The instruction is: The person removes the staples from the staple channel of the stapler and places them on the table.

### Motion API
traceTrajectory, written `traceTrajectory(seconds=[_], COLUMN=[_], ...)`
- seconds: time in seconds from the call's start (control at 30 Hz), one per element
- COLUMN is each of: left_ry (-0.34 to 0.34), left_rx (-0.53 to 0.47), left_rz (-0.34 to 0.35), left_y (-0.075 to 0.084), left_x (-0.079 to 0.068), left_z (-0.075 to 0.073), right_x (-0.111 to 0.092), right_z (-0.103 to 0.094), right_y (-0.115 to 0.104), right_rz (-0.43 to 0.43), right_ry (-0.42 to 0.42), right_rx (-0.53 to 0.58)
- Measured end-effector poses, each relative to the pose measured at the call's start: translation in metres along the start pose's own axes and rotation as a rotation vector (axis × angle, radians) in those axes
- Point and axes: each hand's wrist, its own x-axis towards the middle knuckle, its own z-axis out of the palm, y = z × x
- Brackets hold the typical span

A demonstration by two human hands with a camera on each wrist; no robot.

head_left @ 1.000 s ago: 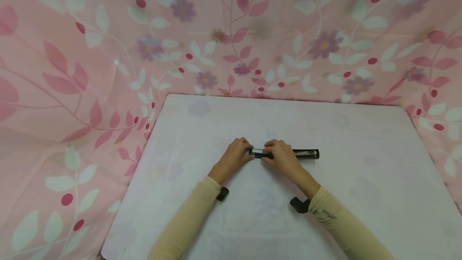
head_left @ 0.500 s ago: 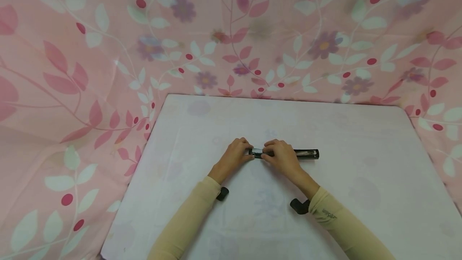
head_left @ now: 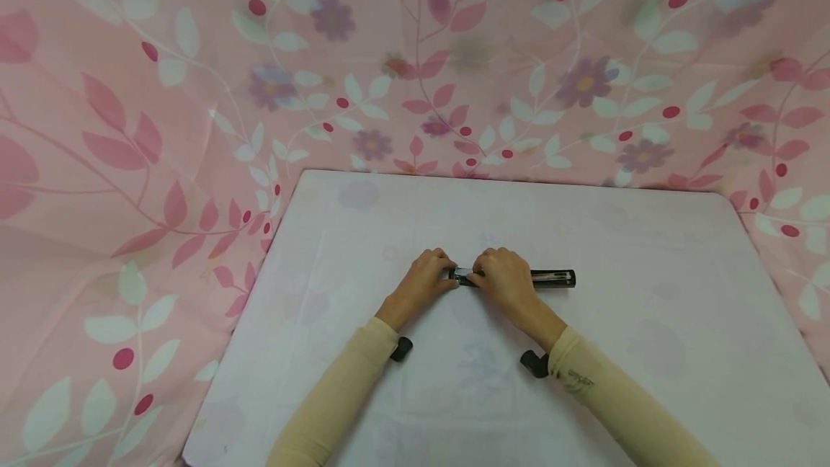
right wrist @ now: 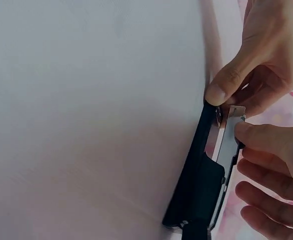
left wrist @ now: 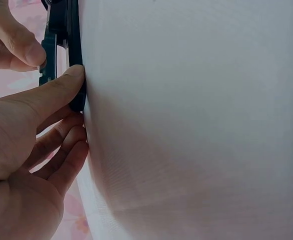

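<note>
A black stapler (head_left: 553, 279) lies lengthwise across the middle of the table, its cover swung back to the right. My left hand (head_left: 424, 277) pinches the left end of its base; in the left wrist view the thumb presses the black base (left wrist: 75, 47) near the table surface. Over the stapler's middle sits my right hand (head_left: 507, 281). From the right wrist, its thumb and index finger pinch the front part of the metal staple channel (right wrist: 228, 140), which stands a little apart from the base (right wrist: 190, 172). The other right fingers are loosely bent beside it.
The white cloth-covered table (head_left: 648, 272) extends around both hands. Behind it hangs a pink floral curtain (head_left: 415, 56). Black wrist-worn devices (head_left: 534, 364) show under both sleeves.
My right hand has slid slightly left along the stapler and its fingers have drawn in closer, covering more of the metal channel. The left hand keeps its grip at the same end.
</note>
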Motion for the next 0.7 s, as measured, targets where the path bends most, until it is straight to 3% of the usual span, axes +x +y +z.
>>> traceTrajectory(seconds=[0.3, 0.5, 0.7], left_ry=[-0.006, -0.013, -0.01], left_rx=[0.003, -0.005, -0.004], left_rz=[-0.005, -0.01, -0.006], left_y=[0.0, 0.001, 0.0], left_x=[0.002, 0.002, 0.001], left_z=[0.001, 0.001, 0.001], right_x=[0.014, 0.018, 0.019], right_z=[-0.008, -0.009, -0.008], right_y=[0.004, 0.003, 0.0], right_rz=[-0.116, -0.137, -0.225], right_ry=[-0.092, -0.157, -0.183], right_rx=[-0.008, -0.001, -0.033])
